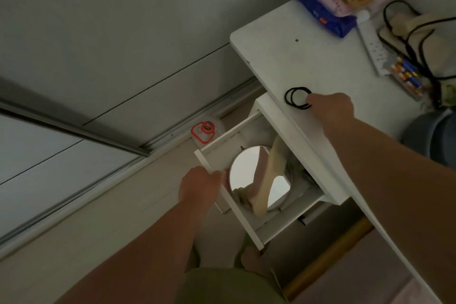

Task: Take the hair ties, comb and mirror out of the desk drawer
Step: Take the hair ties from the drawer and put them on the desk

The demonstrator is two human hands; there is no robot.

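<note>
The white desk drawer [223,149] is pulled open. My left hand [198,186] grips its front panel. Inside lies a round mirror [246,170] with a cream comb [269,175] resting across it. Black hair ties [290,97] lie in overlapping loops on the white desk top [283,57], near its front edge. My right hand [330,108] rests on the desk with its fingertips touching the hair ties. Whether the fingers still pinch them is hard to tell.
On the back of the desk sit snack packets [338,0], a white power strip [375,49], batteries [404,76] and black cables [419,39]. A red-and-white container [204,131] stands on the floor beside the drawer. My feet [249,259] are below the drawer.
</note>
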